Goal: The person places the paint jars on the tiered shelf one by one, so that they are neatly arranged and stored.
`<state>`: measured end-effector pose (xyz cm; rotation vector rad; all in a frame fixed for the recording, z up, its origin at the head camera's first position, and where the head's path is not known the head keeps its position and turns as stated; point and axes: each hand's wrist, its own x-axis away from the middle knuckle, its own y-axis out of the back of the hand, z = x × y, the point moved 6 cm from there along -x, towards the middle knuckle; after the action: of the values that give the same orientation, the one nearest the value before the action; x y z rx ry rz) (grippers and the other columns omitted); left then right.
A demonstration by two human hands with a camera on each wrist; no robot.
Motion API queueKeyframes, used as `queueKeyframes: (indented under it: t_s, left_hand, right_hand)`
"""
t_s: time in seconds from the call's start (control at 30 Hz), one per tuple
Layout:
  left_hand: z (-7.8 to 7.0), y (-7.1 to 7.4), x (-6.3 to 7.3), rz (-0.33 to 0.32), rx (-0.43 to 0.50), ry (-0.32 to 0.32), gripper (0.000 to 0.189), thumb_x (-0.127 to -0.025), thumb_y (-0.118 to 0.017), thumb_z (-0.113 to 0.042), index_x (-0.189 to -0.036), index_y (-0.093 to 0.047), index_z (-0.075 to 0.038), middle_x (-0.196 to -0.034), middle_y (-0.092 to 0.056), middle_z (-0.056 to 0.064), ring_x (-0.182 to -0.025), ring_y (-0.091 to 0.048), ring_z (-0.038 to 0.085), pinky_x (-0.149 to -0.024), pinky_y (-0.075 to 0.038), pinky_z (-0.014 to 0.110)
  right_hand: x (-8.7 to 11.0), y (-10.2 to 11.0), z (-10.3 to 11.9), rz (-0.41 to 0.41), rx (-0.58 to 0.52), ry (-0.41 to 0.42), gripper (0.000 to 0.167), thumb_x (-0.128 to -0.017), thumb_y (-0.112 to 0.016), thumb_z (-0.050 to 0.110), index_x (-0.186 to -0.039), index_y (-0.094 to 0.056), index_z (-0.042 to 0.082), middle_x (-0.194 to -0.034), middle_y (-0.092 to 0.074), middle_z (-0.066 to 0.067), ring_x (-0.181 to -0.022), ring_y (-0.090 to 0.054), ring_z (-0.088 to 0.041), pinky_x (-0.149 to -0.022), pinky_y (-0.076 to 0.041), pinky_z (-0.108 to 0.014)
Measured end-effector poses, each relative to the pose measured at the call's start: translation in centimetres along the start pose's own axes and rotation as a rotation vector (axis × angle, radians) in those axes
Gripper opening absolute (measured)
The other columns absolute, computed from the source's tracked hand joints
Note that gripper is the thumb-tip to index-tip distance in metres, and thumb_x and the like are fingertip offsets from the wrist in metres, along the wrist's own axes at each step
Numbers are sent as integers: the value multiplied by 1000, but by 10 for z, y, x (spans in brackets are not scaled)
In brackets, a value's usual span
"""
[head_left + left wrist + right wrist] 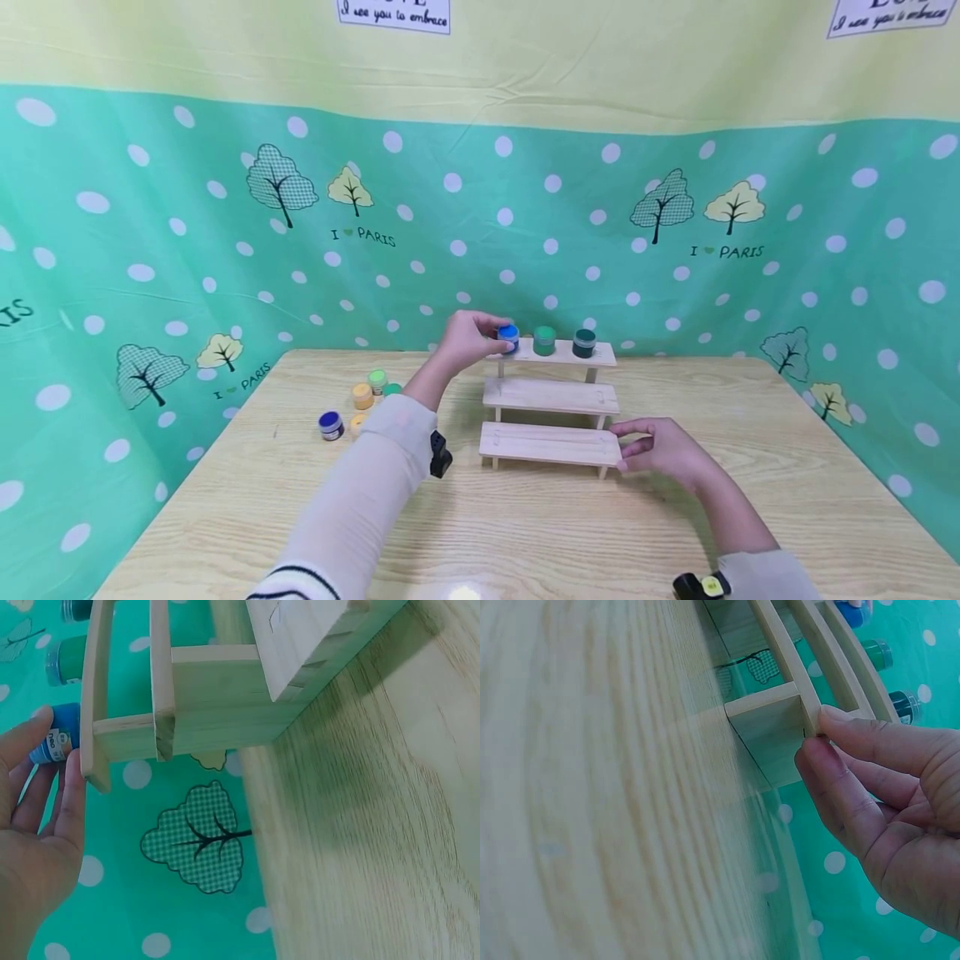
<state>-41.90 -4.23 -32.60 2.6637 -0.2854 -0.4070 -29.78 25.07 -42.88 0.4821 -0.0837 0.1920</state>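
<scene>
Blue paint jar [508,335] pinched atop a three-tier wooden rack [551,394]

The left hand [471,337] reached toward 12 o'clock, thumb and fingertips gripping the jar at the top board's left end. The right hand [663,450], at 4 o'clock from the rack's centre, pinched the right end of the bottom board. A green jar [544,343] and a dark green jar [584,345] stood toward 3 o'clock from the blue one. The left wrist view showed the blue jar's white label, hidden from the head view. The far edge of the worktop [802,475] ran close behind the rack, a polka-dot curtain [420,187] beyond. Worktop surface spread broadly toward 3 and 6 o'clock; loose jars [363,396] stood at 9 o'clock, partly behind the left sleeve [337,508].
</scene>
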Motion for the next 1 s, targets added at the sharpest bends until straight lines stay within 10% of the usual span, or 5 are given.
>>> queueKeyframes:
  t_s: [1.0]
  left_hand:
    - [-10,19,24,-83,-26,-124,35,-80,-81,-12,-113,-70,-3,-109,-69,15,-103,-64,30,-81,-57,35]
  right_hand:
    - [2,0,1,2,22,9,58,-71,-83,-3,-125,-62,-5,-101,-69,-11,-87,-66,-23,-75,-57,-36]
